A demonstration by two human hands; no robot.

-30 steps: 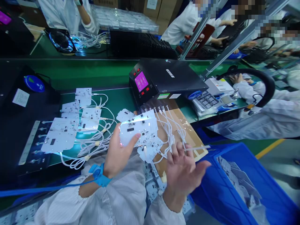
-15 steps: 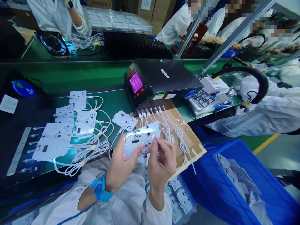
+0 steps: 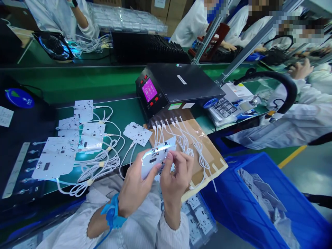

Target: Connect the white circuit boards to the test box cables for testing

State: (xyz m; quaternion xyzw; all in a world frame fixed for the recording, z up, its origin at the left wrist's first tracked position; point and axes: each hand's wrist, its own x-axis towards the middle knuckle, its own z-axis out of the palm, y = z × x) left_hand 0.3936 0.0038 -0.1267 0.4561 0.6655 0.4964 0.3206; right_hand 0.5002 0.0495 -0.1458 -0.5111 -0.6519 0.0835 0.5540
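A white circuit board (image 3: 153, 159) with small dark parts is tilted between my two hands, glare along its upper side. My left hand (image 3: 136, 186) grips it by the left side, thumb over the front face. At its right edge, my right hand (image 3: 176, 174) has thumb and fingers pinched together on the board; its fingers hide part of that edge. A blue wrist strap (image 3: 113, 211) circles my left wrist. Behind the hands, another white board (image 3: 137, 134) lies on the green table with a white cable plugged in.
Several cabled boards (image 3: 55, 157) and coiled white cables (image 3: 101, 164) lie left. A black tester (image 3: 181, 83) with a lit screen stands behind cardboard (image 3: 207, 148) carrying cables. A blue bin (image 3: 249, 204) is at right; a tray of boards (image 3: 201, 219) sits below. Co-workers sit across and right.
The board has tipped, so its face shows narrower. My left hand has shifted slightly right and down, and my right fingers have stayed at the board's right edge.
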